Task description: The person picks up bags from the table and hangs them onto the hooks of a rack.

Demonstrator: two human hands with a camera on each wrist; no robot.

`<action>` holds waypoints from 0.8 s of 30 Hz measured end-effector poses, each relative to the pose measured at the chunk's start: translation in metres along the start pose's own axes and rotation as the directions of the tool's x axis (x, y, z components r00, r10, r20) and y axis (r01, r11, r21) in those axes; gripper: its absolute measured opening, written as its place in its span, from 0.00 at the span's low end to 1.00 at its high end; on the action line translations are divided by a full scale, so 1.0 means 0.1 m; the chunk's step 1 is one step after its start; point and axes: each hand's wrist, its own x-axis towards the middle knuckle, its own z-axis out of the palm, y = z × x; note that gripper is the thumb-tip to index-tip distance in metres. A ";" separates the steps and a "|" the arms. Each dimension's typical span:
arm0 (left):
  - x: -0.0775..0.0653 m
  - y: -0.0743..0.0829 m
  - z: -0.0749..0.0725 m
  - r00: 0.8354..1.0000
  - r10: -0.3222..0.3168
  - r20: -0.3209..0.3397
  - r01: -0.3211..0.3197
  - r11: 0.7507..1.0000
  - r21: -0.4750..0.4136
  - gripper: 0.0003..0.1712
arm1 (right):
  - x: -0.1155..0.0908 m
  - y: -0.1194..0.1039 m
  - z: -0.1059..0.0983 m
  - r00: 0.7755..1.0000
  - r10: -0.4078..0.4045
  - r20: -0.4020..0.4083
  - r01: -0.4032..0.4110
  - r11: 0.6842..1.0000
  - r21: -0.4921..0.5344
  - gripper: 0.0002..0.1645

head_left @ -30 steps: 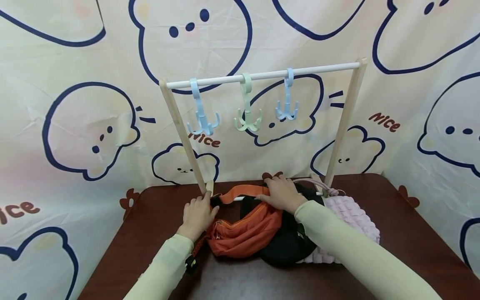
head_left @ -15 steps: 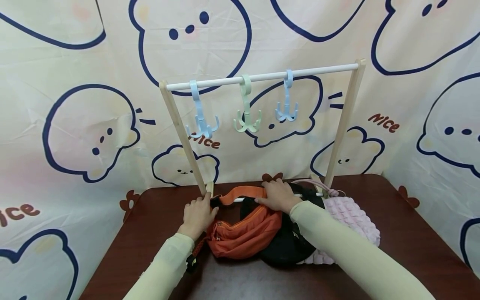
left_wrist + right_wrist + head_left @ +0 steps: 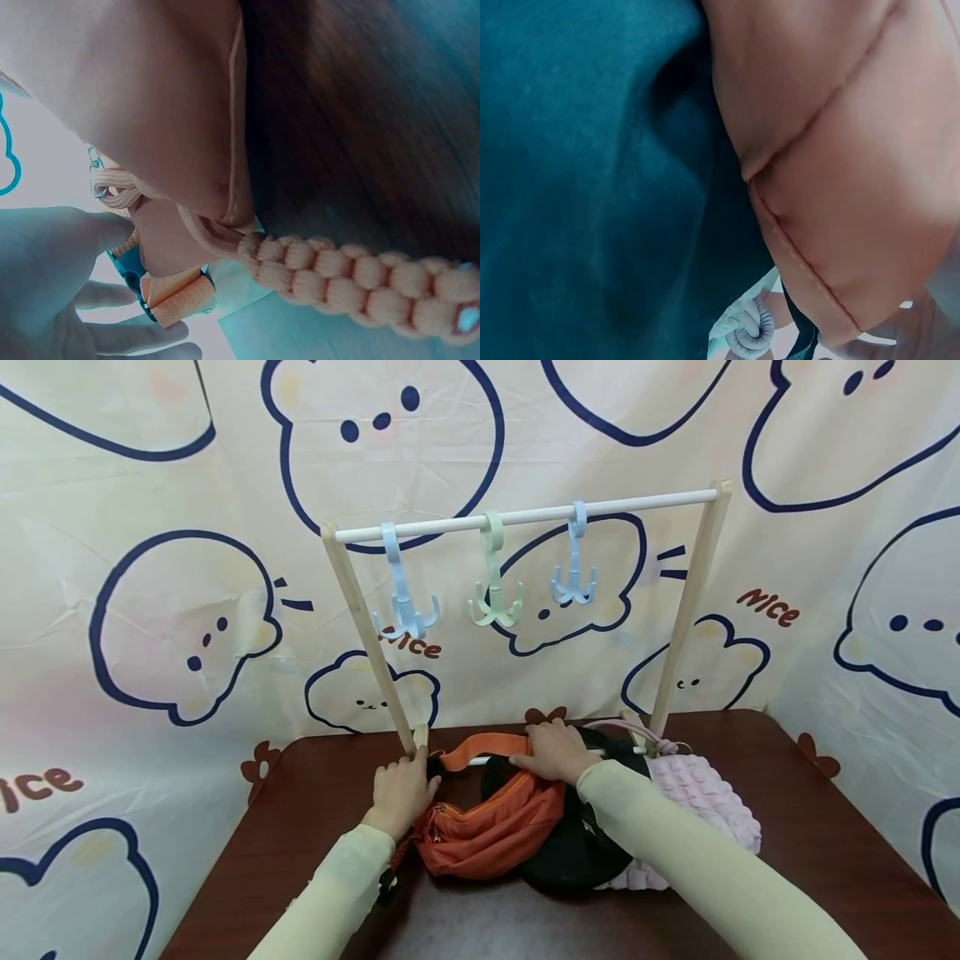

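An orange waist bag point(image 3: 487, 835) lies on the table, partly over a black fabric item point(image 3: 577, 860). My left hand point(image 3: 399, 797) holds its left end, by the strap's dark buckle point(image 3: 131, 274). In the left wrist view the thumb lies at the bag's end and the fingers reach behind the buckle. A braided cord point(image 3: 352, 277) trails from that end. My right hand point(image 3: 557, 753) holds the other end, where the orange strap point(image 3: 483, 745) meets it. Its fingertips are largely hidden. Beside the black item lies a puffy pink bag point(image 3: 705, 797) with a knotted cord.
Behind the bags stands a wooden rack with a white top bar point(image 3: 637, 502). Two blue claw hooks, one at left point(image 3: 405, 602) and one at right point(image 3: 575, 560), and a green hook point(image 3: 495, 585) hang from it. A patterned cloth point(image 3: 187, 777) surrounds the brown table point(image 3: 247, 877).
My right hand has shifted slightly left along the waist bag. The left hand has moved a little right, with the hanging cord end. The bags stay in nearly the same place.
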 end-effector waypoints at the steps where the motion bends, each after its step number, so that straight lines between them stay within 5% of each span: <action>1: 0.00 0.00 0.00 1.000 -0.001 0.001 0.001 1.000 0.001 0.31 | 0.00 0.00 0.00 1.000 -0.001 0.001 0.001 1.000 0.002 0.35; 10: 0.02 0.00 0.03 1.000 0.018 -0.017 -0.018 1.000 0.006 0.27 | 0.01 0.00 0.00 1.000 0.004 0.001 -0.004 0.999 0.052 0.32; 24: 0.03 0.02 0.02 0.998 0.069 -0.009 -0.069 0.991 -0.116 0.17 | 0.02 -0.03 0.01 0.999 0.004 -0.054 0.004 0.989 0.150 0.21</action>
